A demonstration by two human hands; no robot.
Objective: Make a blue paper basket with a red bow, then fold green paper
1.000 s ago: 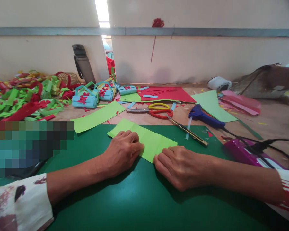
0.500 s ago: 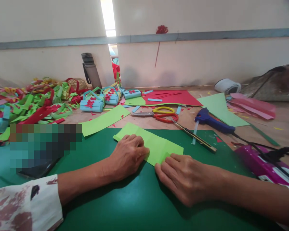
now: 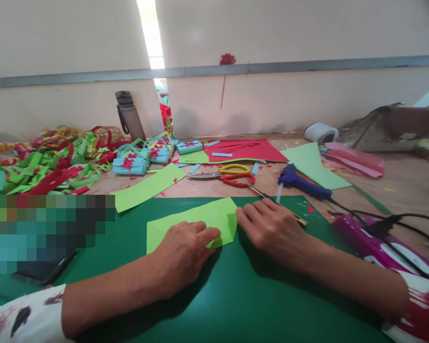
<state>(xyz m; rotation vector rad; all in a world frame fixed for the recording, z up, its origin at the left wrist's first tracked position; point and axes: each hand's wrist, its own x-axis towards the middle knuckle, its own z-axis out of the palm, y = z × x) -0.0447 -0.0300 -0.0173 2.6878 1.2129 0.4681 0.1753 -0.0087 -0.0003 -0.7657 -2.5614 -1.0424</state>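
A light green paper piece (image 3: 196, 214) lies on the dark green mat (image 3: 243, 305), with a small folded flap near its right end. My left hand (image 3: 186, 252) rests over its lower middle, the fingers bent and closed on the paper's lower edge. At the paper's right end is my right hand (image 3: 271, 228), its fingers curled together by the corner; whether they pinch it is hidden. Behind the paper lie scissors (image 3: 236, 175) with red and yellow handles. A metal cutter (image 3: 300, 218) is partly covered by my right hand.
A blue glue gun (image 3: 303, 182) and a magenta power strip (image 3: 389, 243) with black cables sit at the right. Blue paper bags (image 3: 130, 164), a bottle (image 3: 130, 116) and heaped paper strips (image 3: 50, 164) stand at the back left. A dark phone (image 3: 46, 269) lies at the left.
The green paper has turned and moved left. My right hand has gone up to its right end, and my left hand has shifted slightly lower. The view has shifted too.
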